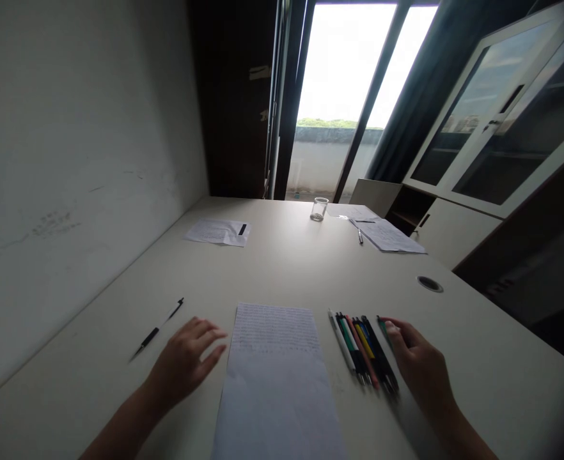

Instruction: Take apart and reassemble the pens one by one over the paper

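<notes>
A sheet of paper point(282, 383) with handwritten lines on its upper part lies before me. My left hand point(188, 348) is beside its left edge, fingers apart and holding nothing. Left of that hand, a black-and-silver pen point(155, 332) lies slanted on the table. On the paper's right, several pens point(363, 351) form a close row, with white, green, red, yellow, blue and black among them. At the right end of this row my right hand point(414, 351) pinches a green pen point(382, 326) near its top; the fingers hide part of it.
A drinking glass point(319, 209) stands at the table's far side. Farther right are stacked papers point(390, 235) with a pen point(360, 236) beside them. Another sheet point(217, 231) lies far left, near the wall point(80, 140). A round cable hole point(430, 284) is set in the table at right.
</notes>
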